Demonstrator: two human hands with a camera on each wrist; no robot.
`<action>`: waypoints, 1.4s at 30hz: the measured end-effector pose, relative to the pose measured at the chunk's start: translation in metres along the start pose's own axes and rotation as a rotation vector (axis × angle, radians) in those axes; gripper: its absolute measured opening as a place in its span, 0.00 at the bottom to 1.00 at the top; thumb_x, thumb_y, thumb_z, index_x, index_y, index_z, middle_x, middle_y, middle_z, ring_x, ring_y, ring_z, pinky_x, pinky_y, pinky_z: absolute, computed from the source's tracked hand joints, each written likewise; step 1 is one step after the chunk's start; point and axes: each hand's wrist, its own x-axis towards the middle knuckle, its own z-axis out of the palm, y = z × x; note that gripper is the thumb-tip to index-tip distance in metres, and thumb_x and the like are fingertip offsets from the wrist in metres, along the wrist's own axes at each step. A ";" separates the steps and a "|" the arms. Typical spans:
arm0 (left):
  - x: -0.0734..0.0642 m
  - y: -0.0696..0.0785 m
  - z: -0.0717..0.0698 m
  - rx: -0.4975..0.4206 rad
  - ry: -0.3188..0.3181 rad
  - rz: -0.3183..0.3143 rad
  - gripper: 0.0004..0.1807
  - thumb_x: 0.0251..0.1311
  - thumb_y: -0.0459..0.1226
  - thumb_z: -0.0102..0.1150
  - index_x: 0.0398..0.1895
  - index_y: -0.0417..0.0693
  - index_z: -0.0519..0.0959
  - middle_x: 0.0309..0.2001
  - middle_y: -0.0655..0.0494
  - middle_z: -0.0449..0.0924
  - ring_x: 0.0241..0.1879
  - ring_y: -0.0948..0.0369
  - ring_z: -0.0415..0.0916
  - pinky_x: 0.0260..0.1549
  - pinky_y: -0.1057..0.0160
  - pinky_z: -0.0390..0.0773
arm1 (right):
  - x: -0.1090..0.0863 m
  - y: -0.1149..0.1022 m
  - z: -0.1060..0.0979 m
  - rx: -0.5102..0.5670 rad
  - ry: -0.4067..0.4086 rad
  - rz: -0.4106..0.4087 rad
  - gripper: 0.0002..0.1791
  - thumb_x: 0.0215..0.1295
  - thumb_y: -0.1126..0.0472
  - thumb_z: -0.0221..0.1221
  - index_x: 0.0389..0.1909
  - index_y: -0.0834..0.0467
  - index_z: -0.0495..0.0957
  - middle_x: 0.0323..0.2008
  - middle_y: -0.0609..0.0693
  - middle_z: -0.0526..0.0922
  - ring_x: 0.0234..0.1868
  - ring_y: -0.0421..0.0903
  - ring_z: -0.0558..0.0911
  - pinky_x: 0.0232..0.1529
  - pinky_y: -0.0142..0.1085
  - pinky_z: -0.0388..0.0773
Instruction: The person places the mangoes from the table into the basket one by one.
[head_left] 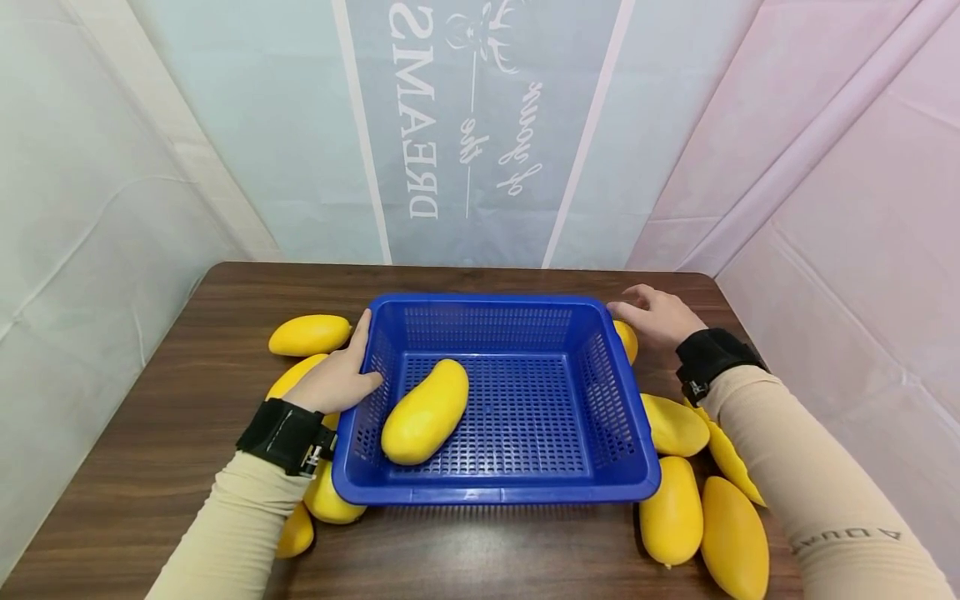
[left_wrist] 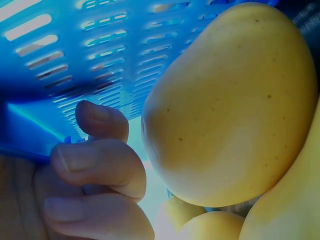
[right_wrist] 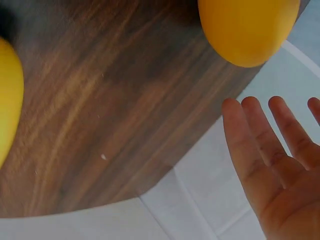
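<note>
A blue plastic basket (head_left: pixel 495 494) with slotted walls stands mid-table, and one yellow mango (head_left: pixel 425 412) lies at the left of its floor. My left hand (head_left: pixel 341 379) grips the basket's left rim, thumb over the top. In the left wrist view its fingers (left_wrist: pixel 100 162) curl under the rim, close beside a speckled mango (left_wrist: pixel 235 110) outside the wall. Over the back right of the table, my right hand (head_left: pixel 660 318) has its fingers extended and holds nothing. Near it, a mango (head_left: pixel 627 340) is partly hidden by the basket; the right wrist view shows a gap between fingertips and mango (right_wrist: pixel 250 30).
Several mangoes lie left of the basket, among them one at the back (head_left: pixel 309 335), some hidden under my left arm. Several more, including a front one (head_left: pixel 671 510), lie to the right. The brown wooden table (head_left: pixel 150 433) meets pale fabric walls (head_left: pixel 90 208).
</note>
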 end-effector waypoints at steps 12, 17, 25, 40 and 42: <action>-0.001 0.000 0.001 -0.005 0.003 0.000 0.53 0.69 0.39 0.48 0.76 0.60 0.15 0.20 0.50 0.74 0.12 0.56 0.75 0.19 0.59 0.80 | 0.001 0.002 0.011 0.031 -0.158 0.093 0.50 0.68 0.28 0.42 0.76 0.63 0.49 0.54 0.74 0.73 0.38 0.61 0.81 0.35 0.47 0.83; -0.001 0.001 0.001 -0.004 0.005 0.004 0.53 0.69 0.38 0.47 0.76 0.59 0.16 0.20 0.50 0.74 0.12 0.56 0.75 0.18 0.59 0.79 | 0.002 -0.001 0.016 0.109 -0.243 0.147 0.48 0.69 0.30 0.44 0.76 0.60 0.48 0.39 0.65 0.78 0.15 0.45 0.72 0.24 0.43 0.81; -0.001 0.001 0.002 -0.006 0.006 -0.004 0.53 0.69 0.39 0.48 0.76 0.58 0.16 0.20 0.50 0.74 0.12 0.56 0.74 0.18 0.59 0.79 | 0.012 0.003 0.025 0.157 -0.285 0.185 0.44 0.71 0.40 0.47 0.76 0.61 0.43 0.43 0.68 0.77 0.24 0.53 0.81 0.24 0.43 0.82; -0.001 0.003 0.002 -0.028 -0.001 -0.006 0.53 0.69 0.38 0.47 0.76 0.59 0.15 0.20 0.50 0.74 0.12 0.56 0.75 0.18 0.60 0.79 | 0.026 0.010 0.037 0.183 -0.295 0.086 0.39 0.71 0.63 0.48 0.75 0.68 0.40 0.60 0.80 0.66 0.26 0.48 0.83 0.29 0.43 0.85; -0.001 0.003 0.002 -0.030 -0.002 -0.006 0.53 0.69 0.38 0.47 0.75 0.59 0.15 0.21 0.49 0.74 0.12 0.56 0.75 0.19 0.60 0.80 | 0.025 0.008 0.038 0.159 -0.285 0.072 0.39 0.69 0.64 0.49 0.75 0.68 0.42 0.59 0.79 0.67 0.26 0.48 0.83 0.29 0.43 0.85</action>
